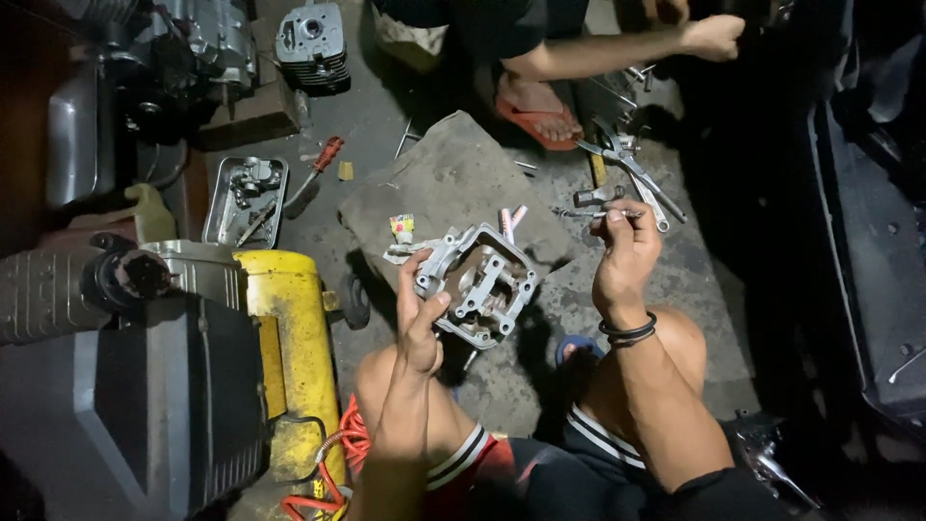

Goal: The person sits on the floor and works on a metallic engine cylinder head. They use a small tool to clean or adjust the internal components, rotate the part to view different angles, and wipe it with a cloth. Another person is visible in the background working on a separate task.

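We hold the aluminium cylinder head (476, 283) at centre frame, left hand (422, 318) clamped round its lower left edge, while the right hand (625, 253) pinches a thin metal rod (590, 212) just right of it. This looks like strip-down or fitting work; the rod likely needs lining up with a bore (its tip blurs into the floor).

Engine part (479, 285) silver-grey; tank (294, 357) yellow; hose (338, 463) orange-red; sandal (538, 121) red; screwdriver handle (328, 151) red; wristbands (627, 331) black; shorts (540, 473) dark, perhaps red-panelled, white-striped hems.
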